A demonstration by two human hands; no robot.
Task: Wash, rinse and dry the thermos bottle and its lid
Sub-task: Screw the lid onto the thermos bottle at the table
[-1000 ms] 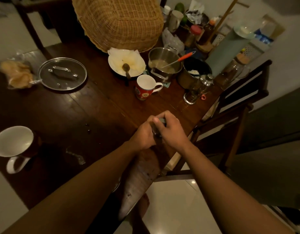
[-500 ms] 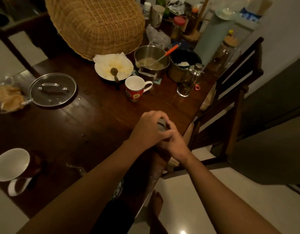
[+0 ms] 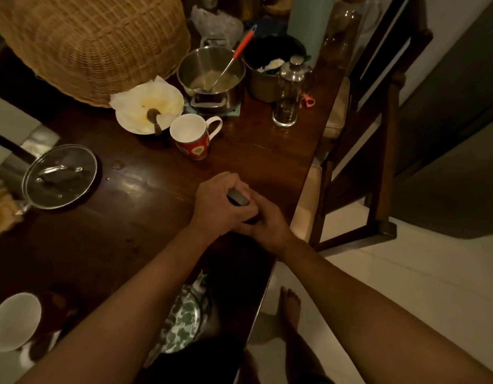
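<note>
Left hand (image 3: pixel 217 206) curled over the top of a dark thermos lid (image 3: pixel 237 200), fingers wrapped around it; only a small grey-dark patch of the lid shows between the 2 hands. Right hand (image 3: pixel 266 225) closed around the thermos bottle (image 3: pixel 252 218) just beneath, fingers curled; the bottle body is almost wholly hidden by both hands, so its shape and any label cannot be read. Both hands sit above the near right part of a dark wooden table (image 3: pixel 129 195), close to its right edge. Beyond the hands, a red mug (image 3: pixel 194 135) with a white inside and a flower-like pattern stands upright, handle to the right; no legible writing on it. Just behind it, a white plate (image 3: pixel 149 106) with paper and a spoon. Right of the plate, a steel pot (image 3: pixel 212 76) with an orange-handled utensil leaning in it. Further right, a dark pot (image 3: pixel 267 67) and a glass shaker (image 3: pixel 289 95) with a metal top. A wicker cover (image 3: pixel 90 42) fills the far left. A glass pan lid (image 3: pixel 59 176) lies flat at left, well apart from the hands. A white cup (image 3: pixel 14 321) sits at the near left corner. A wooden chair (image 3: pixel 378 139) stands beside the table's right edge. 1 bare foot (image 3: pixel 291 309) on the pale floor. No brand or text legible anywhere.
</note>
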